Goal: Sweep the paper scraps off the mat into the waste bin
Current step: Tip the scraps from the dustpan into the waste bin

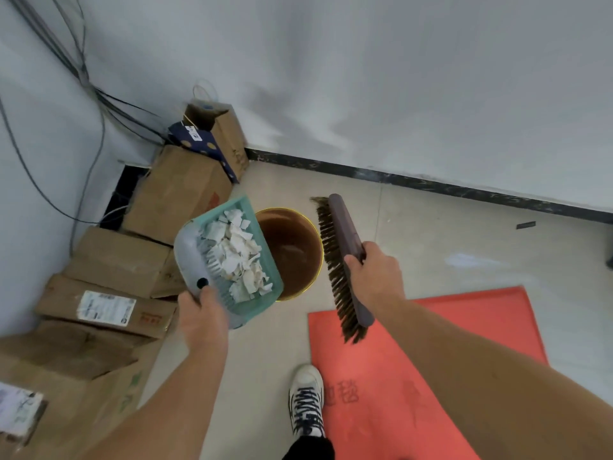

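My left hand point(202, 315) grips the grey handle of a teal dustpan point(262, 287), held in the air just left of the waste bin. White paper scraps point(237, 254) fill the pan. The brown round waste bin point(293, 247) stands on the floor, partly hidden by the pan; its inside looks bare. My right hand point(373, 275) holds a brown hand brush point(341, 260) to the right of the bin, bristles facing left. The red mat point(431, 370) lies at lower right, with no scraps visible on it.
Cardboard boxes point(122, 263) are stacked along the left wall, with a paper bag point(225, 134) and cables in the corner. My shoe point(306, 398) stands at the mat's left edge. A dark baseboard point(431, 187) runs along the far wall.
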The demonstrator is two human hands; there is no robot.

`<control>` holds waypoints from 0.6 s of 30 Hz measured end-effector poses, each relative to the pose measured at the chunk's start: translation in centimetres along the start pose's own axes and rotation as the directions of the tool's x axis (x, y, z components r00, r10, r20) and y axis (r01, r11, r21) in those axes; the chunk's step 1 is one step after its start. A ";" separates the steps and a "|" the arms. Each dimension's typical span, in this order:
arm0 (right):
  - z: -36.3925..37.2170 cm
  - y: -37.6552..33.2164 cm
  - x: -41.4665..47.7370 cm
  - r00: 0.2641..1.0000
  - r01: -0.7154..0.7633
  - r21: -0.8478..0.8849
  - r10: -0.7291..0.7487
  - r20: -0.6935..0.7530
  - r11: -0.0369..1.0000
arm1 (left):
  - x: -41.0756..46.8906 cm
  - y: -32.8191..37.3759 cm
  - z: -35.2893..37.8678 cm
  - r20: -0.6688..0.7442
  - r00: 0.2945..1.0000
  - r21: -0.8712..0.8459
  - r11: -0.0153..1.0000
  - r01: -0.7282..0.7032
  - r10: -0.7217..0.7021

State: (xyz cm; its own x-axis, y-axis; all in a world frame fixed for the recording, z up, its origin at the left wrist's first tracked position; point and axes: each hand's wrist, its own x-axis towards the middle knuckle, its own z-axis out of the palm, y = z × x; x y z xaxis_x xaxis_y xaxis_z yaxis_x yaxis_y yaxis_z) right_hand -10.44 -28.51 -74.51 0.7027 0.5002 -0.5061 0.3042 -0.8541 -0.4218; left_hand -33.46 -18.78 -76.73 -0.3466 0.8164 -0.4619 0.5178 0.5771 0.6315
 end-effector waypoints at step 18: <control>0.3 -1.2 0.2 0.999 -0.033 -0.019 0.034 0.036 0.999 | -1.6 2.2 1.9 0.094 0.980 0.236 0.953 -0.192 0.175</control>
State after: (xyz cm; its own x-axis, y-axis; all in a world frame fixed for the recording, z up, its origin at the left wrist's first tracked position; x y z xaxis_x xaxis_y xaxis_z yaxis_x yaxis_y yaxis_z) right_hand -10.90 -27.36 -74.36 0.6886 0.4760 -0.5471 0.2933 -0.8727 -0.3903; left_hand -30.27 -18.84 -75.78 -0.1762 0.8991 -0.4008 0.7445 0.3881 0.5432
